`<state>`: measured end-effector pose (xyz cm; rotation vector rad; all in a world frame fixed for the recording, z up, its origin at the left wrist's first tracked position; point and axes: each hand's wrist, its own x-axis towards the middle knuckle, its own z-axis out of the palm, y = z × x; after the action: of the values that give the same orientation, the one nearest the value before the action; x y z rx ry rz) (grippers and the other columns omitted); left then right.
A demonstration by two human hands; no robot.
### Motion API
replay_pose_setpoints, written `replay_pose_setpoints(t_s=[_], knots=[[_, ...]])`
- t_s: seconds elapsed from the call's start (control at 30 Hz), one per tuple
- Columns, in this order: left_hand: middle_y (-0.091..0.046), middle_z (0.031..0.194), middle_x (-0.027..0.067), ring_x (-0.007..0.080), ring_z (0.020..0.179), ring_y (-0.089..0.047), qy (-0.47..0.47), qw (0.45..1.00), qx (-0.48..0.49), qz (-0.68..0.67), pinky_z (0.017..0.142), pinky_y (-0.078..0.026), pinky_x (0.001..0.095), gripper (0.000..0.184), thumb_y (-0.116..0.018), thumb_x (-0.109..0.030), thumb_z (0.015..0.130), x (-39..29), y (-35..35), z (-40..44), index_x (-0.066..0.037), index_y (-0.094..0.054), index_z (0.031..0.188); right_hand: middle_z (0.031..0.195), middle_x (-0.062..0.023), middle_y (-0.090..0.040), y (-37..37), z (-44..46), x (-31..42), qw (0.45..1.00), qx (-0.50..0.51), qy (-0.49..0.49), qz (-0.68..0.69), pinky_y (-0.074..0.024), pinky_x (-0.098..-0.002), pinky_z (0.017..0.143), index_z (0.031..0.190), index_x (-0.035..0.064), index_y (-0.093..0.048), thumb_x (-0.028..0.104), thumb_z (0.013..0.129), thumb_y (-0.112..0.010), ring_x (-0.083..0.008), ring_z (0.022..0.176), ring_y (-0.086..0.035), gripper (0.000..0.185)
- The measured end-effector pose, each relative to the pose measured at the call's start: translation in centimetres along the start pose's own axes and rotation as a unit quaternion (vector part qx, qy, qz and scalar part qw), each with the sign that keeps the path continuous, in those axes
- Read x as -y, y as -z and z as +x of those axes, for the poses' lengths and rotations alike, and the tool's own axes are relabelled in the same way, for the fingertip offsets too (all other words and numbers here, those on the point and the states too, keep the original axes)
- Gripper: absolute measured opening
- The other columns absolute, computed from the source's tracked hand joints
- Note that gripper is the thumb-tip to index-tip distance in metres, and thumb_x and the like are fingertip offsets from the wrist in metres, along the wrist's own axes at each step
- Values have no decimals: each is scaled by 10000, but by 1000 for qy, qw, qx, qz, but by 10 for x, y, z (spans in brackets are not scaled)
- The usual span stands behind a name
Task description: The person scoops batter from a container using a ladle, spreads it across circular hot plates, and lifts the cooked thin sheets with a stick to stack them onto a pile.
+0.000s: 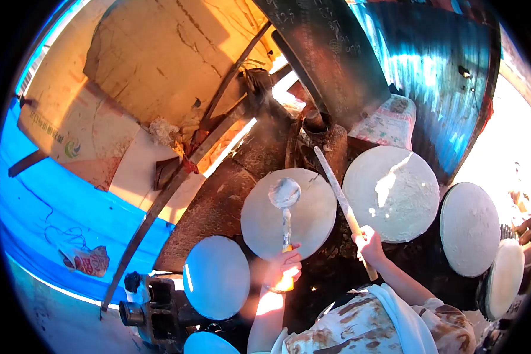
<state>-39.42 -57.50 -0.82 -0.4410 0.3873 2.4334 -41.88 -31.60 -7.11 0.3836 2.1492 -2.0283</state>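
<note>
My left hand (284, 270) is closed round the handle of a ladle (285, 194), whose round, white-coated bowl lies over a round plate (315, 215) with a pale coating. I cannot tell whether the bowl touches that plate. In my right hand (369, 245) is a long flat wooden stick (340, 197), gripped near its lower end and slanting up to the left. Its upper part passes between the coated plate and a second round plate (419, 203), which carries thick, uneven white material.
More white-topped round plates stand to the right (469, 230) and left (217, 278). A metal post (315, 122) rises behind, beside a printed bag (389, 124). Metal bars (159, 212), cardboard (76, 130), blue sheeting (35, 206) and curved corrugated metal (436, 71) surround the area.
</note>
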Motion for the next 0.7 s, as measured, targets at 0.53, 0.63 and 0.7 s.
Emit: replay_pose_setpoints(t_s=[0.53,0.63,0.7], knots=[[-351,593,1,78,412,-319,-76,883,-300,352,365,-297,218,232,-457,4,815,-6,17,95,-86,-390,1018,909,-205,-625,-58,86,-10,975,-68,116,-178,-475,-394,773,1135,134,-592,241,808,-565,-351,871,-607,345],[-352,600,1,74,417,-320,-53,902,-277,326,366,-293,207,224,-449,-2,827,-10,21,87,-91,-393,1026,815,-200,-624,-66,85,-2,951,-77,142,-265,-478,-423,717,1028,110,-623,200,799,-566,-365,805,-606,253],[-349,599,-1,71,417,-318,-42,912,-265,309,365,-291,203,219,-448,-5,834,-11,25,83,-94,-393,1026,766,-197,-619,-69,86,-1,934,-72,152,-316,-474,-444,689,957,96,-634,189,797,-562,-380,773,-596,199]])
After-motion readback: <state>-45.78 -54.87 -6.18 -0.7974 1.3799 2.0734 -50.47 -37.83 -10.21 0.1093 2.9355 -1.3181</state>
